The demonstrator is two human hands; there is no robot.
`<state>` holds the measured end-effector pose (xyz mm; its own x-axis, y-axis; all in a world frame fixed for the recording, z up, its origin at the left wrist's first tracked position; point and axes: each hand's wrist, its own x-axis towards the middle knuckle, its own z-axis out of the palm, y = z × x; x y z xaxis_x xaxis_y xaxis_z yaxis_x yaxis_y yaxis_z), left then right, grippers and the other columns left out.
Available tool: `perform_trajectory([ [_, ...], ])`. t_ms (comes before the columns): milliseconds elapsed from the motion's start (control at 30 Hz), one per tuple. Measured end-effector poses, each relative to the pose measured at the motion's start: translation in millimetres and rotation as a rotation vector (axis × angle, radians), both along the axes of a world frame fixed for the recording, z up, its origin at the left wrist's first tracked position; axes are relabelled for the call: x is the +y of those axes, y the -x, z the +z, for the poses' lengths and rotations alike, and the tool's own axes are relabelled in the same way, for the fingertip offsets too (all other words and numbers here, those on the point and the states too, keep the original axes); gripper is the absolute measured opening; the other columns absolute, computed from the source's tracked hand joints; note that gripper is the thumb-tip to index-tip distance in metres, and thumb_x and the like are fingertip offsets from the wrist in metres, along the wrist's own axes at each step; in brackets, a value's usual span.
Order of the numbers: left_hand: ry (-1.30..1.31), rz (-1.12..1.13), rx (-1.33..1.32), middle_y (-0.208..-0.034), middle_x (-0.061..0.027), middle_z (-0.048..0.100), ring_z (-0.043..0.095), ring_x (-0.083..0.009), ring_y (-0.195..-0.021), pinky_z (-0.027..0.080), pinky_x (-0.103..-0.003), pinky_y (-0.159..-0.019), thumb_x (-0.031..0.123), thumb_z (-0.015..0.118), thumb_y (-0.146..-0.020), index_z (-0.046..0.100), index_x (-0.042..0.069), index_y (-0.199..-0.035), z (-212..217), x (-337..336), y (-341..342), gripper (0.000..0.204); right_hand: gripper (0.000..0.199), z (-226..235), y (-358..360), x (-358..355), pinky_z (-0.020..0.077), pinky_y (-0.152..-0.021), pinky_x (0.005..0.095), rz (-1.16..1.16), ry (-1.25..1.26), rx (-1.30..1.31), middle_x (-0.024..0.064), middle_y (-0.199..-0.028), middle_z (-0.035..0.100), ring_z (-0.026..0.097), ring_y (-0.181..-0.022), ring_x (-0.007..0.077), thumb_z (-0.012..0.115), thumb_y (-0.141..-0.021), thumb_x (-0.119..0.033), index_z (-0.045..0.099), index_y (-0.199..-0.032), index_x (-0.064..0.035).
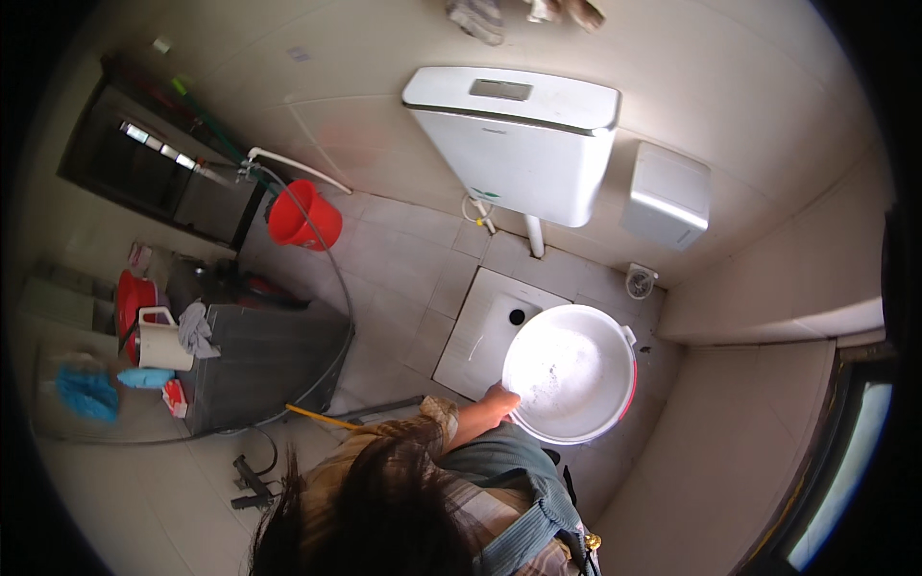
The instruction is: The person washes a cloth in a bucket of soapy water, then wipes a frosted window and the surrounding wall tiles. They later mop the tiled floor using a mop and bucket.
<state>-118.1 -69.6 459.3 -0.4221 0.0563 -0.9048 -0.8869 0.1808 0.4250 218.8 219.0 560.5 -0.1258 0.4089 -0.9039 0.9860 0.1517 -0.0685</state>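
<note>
My left hand (497, 404) is closed around the near-left edge of a large white bucket (603, 401). The bucket is tipped so that its wide mouth faces up toward me, with a handle lug on the right of its rim and a strip of red on its outer side. Its inside is very bright; small dark specks show in it, and I cannot make out whether it holds water. Under and behind it lies a white squat toilet pan (480, 312), its dark drain hole just left of the bucket. My right hand is not visible.
A white cistern (538, 139) and a white box (669, 197) hang on the far wall. A red bucket (304, 223) stands on the tiled floor at left. Nearer is a dark grey cabinet-like unit (274, 355) bearing a white jug (161, 348), with a grey hose (344, 288) across it.
</note>
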Motion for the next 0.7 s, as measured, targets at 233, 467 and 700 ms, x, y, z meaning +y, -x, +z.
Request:
perform_trajectory([
  [233,-0.178,-0.063,-0.049,-0.062,-0.0039,0.050,0.053,-0.0188,-0.054,0.047,-0.036,-0.047,0.005,0.058,-0.071,0.054,0.009,-0.066,-45,-21,22,0.008,0.041,64,-212,-98,0.0497,-0.054,0.0416,0.216,0.046,-0.157,0.0112,-0.073,0.065,0.064,-0.062,0.0246,0.054,-0.084,-0.045,0.065,-0.092,-0.0069],
  [467,-0.105,-0.219,-0.199,-0.090,-0.0161,0.058,0.061,-0.0319,-0.080,0.055,-0.040,-0.064,0.001,0.052,-0.068,0.050,-0.004,-0.094,-22,36,55,0.026,0.026,115,-175,-243,0.0466,-0.043,0.0284,-0.901,0.069,-0.358,0.0067,-0.060,0.057,0.057,-0.048,0.0160,0.064,-0.081,-0.026,0.059,-0.085,-0.0001],
  [700,-0.003,-0.423,-0.173,-0.098,-0.0168,0.055,0.061,-0.0328,-0.083,0.055,-0.039,-0.062,-0.002,0.050,-0.066,0.046,-0.005,-0.104,-26,66,67,0.038,0.015,82,-95,-239,0.0398,-0.036,0.0247,-1.580,0.054,0.207,0.0006,-0.055,0.044,0.044,-0.040,0.0093,0.055,-0.084,-0.012,0.043,-0.079,-0.0064],
])
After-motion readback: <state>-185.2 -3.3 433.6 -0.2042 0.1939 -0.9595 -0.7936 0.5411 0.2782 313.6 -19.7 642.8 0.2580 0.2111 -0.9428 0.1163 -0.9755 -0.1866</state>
